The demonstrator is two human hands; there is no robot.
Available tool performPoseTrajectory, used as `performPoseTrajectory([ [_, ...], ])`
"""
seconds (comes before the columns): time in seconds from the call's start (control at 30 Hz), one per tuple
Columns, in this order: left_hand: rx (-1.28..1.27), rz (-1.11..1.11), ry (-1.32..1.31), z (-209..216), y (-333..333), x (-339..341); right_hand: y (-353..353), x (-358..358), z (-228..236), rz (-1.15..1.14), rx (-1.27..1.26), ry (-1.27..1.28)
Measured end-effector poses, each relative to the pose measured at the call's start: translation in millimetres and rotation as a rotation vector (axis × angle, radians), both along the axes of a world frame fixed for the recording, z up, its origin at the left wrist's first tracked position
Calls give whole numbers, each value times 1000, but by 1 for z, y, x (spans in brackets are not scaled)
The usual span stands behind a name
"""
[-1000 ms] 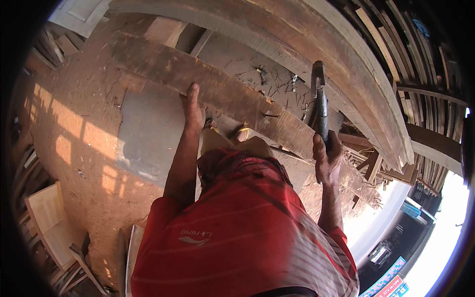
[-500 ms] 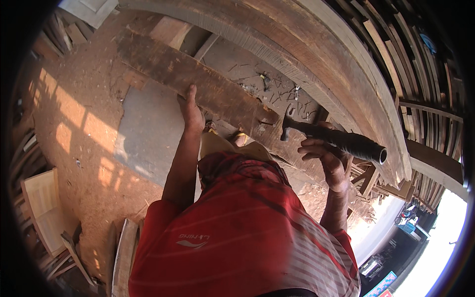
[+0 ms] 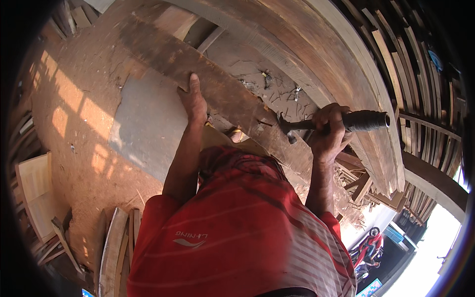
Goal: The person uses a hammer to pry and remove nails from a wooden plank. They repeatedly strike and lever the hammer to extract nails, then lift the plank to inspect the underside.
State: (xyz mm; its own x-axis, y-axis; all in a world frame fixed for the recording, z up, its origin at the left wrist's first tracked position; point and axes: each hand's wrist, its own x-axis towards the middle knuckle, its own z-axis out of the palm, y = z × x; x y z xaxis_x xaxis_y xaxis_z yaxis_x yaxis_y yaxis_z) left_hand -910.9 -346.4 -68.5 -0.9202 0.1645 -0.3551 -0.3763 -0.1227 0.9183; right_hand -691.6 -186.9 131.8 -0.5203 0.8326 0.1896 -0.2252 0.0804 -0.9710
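Note:
A long, dark, worn wooden board (image 3: pixel 217 91) stretches diagonally in front of me. My left hand (image 3: pixel 194 101) grips its near edge, with the thumb on top and the fingers hidden beneath. My right hand (image 3: pixel 330 129) is closed around the black-wrapped handle of a claw hammer (image 3: pixel 366 120). The hammer's dark metal head is over the board, its claw turned toward a nail (image 3: pixel 265 123). That nail sticks up from the board, and a small gap shows between it and the claw.
Several loose nails (image 3: pixel 282 94) and small pieces lie on the ground beyond the board. Large stacked beams (image 3: pixel 316 54) curve along the far right side. A grey sheet (image 3: pixel 143 123) lies on the dirt floor at left. Timber racks (image 3: pixel 420 64) stand at right.
My right hand has gone from a loose, open-fingered hold to a firm grip on the hammer. The hammer has turned, so its claw now faces the nail. My left hand stays at the board's edge.

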Motion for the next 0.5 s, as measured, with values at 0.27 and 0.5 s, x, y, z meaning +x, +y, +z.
performPoseTrajectory([
  [0.27,28,6,91,-26,-5,-5,-21,-65,8,230,228,-392],
  [0.5,-31,37,-51,-12,-1,-1,-40,-99,-3,434,399,-538],
])
